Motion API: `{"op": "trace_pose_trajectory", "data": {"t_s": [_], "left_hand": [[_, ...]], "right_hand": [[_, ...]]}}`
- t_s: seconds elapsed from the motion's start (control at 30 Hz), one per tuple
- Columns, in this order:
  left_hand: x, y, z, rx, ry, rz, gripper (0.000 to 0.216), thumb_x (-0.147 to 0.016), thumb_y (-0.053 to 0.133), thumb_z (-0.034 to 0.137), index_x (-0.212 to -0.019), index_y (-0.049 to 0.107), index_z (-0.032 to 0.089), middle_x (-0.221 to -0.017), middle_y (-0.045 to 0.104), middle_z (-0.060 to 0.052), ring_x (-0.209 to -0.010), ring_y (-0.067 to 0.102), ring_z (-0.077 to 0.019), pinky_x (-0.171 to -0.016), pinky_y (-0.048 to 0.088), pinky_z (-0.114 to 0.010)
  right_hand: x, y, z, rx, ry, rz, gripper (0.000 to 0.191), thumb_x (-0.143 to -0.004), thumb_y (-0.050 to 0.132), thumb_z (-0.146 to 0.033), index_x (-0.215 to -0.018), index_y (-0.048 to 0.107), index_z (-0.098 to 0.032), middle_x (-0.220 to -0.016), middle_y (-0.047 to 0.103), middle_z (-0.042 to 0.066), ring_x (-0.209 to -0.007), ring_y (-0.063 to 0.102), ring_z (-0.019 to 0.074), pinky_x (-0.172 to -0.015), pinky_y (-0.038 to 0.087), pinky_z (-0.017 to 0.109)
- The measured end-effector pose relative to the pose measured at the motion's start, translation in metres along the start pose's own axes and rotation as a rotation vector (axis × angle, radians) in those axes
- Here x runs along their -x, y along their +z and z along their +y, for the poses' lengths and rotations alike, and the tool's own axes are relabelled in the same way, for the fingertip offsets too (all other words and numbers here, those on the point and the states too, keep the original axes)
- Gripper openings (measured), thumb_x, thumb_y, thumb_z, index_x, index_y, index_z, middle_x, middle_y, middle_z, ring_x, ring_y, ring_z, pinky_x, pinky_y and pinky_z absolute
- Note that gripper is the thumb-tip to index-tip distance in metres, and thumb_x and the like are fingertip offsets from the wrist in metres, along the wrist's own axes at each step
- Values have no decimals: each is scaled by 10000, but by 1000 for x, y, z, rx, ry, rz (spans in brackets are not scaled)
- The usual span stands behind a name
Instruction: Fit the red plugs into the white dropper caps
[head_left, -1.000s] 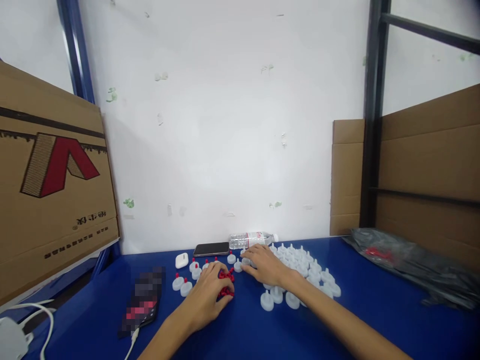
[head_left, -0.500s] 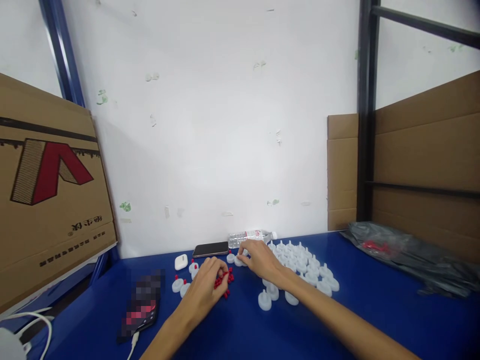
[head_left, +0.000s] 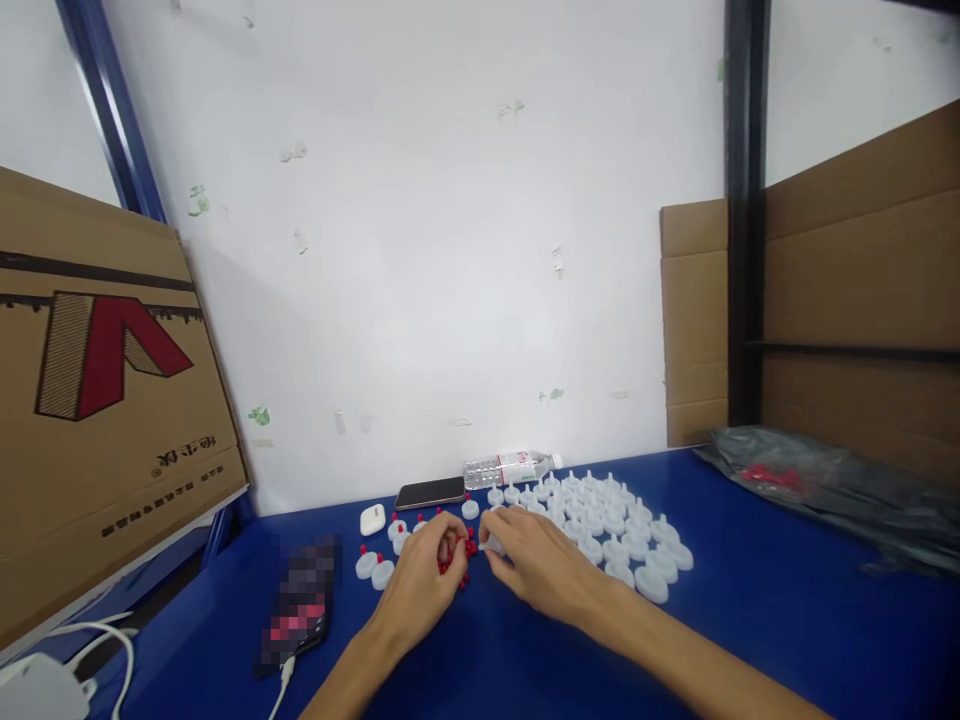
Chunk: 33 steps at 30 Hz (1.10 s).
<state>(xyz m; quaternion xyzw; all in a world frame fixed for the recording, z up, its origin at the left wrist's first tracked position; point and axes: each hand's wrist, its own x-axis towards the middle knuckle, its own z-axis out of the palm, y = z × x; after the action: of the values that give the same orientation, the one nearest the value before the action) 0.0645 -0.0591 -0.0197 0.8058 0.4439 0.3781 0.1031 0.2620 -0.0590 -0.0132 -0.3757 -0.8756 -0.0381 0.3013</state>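
My left hand (head_left: 424, 580) rests on the blue table (head_left: 750, 620) with its fingers curled over a small heap of red plastic tips (head_left: 463, 548). My right hand (head_left: 536, 565) is beside it, fingers pinched on one white plastic cap (head_left: 493, 545). Several more white caps (head_left: 615, 530) lie spread out just right of my right hand. A few white caps with red tips fitted (head_left: 375, 570) stand to the left of my left hand.
At the back lie a dark phone (head_left: 430, 492), a white earbud case (head_left: 372, 519) and a water bottle (head_left: 506, 468) on its side. A second phone (head_left: 300, 605) on a cable lies left. Cardboard boxes (head_left: 97, 400) flank the table; a black bag (head_left: 832, 490) lies right.
My right hand has drawn back from the far caps toward me, holding one white cap, and now sits close to my left hand. The view has shifted slightly.
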Motion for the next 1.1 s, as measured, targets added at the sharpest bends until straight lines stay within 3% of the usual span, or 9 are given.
{"op": "trace_pose_trajectory", "data": {"t_s": [0.13,0.3,0.53,0.67,0.9,1.1], "left_hand": [[0,-2,4,50,-44,-27,193,-957,433,268,-932,614,207,-718,627,12,-613,546,-139,-614,422,-256],[-3,-3,3,253,-104,-16,249,-956,499,396,-1056,620,203,-909,714,-45,-823,663,-190,-773,515,-296],[-5,-3,7,307,-60,-18,224,-931,559,395,-954,669,201,-991,672,-57,-939,629,-202,-774,514,-283],[-4,1,8,396,-73,-51,213,-906,604,385,-926,680,186,-957,654,-53,-858,623,-182,-715,508,-264],[-7,-2,2,688,-166,-85,255,-791,757,369,-831,651,141,-830,638,-33,-721,597,-135,-669,470,-248],[-5,-13,8,925,-290,-146,466,-715,825,354,-1070,566,200,-1023,610,-37,-641,540,-73,-562,409,-202]], "right_hand": [[5,11,-5,-15,-36,-53,119,-866,546,-118,-946,569,-203,-939,654,37,-881,605,183,-739,414,269],[5,12,-7,-36,-10,-10,100,-899,548,-159,-970,598,-207,-927,681,34,-850,621,181,-724,423,273],[3,3,-3,-8,111,73,58,-896,590,-217,-932,633,-230,-887,705,22,-814,646,185,-691,416,278],[3,3,-3,-25,131,149,74,-882,601,-209,-929,647,-241,-865,712,16,-810,642,187,-709,411,287],[3,7,-4,-84,40,276,83,-874,621,-171,-914,661,-233,-863,716,13,-854,609,198,-842,388,351],[3,-1,-9,-169,-116,390,88,-915,608,-162,-949,648,-233,-978,733,9,-965,590,198,-940,363,390]]}}
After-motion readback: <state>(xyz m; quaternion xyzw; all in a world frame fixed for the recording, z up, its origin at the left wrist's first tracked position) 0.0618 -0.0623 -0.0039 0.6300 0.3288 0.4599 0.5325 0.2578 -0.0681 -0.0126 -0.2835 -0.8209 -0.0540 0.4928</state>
